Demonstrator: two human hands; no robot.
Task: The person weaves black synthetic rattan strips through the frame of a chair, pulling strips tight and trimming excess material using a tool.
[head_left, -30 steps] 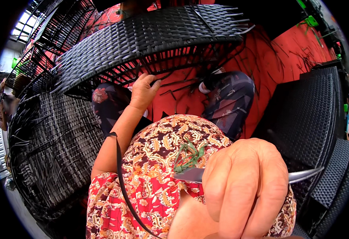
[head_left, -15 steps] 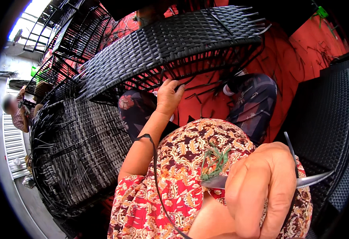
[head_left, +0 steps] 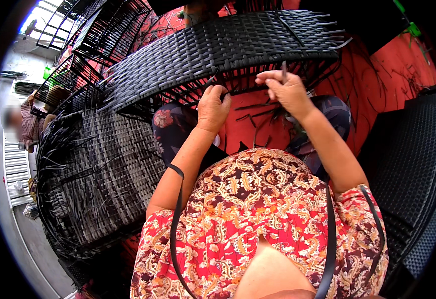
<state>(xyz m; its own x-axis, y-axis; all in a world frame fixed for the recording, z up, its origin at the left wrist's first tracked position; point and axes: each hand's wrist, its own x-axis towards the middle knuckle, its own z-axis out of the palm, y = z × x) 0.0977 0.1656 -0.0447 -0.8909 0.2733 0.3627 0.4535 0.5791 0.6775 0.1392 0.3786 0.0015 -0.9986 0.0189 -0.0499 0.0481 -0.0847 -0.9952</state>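
A long panel woven from black plastic strips spans in front of me on a black metal frame, its loose strip ends sticking out at the right. Below its near edge, my left hand is closed, with a bit of black strip at its fingertips. My right hand is raised near the panel's lower edge, right of the left hand. Between its curled fingers stands a narrow grey metal tool; most of the tool is hidden by the hand.
A woven dark piece with many loose ends lies to my left. More black frames stand beyond, where another person sits. Black woven panels lean at right. Cut strips litter the red floor.
My right hand, close to my chest with a pointed metal tool and green strands beside it, has moved forward to the woven panel. My left hand has stayed near the panel's edge.
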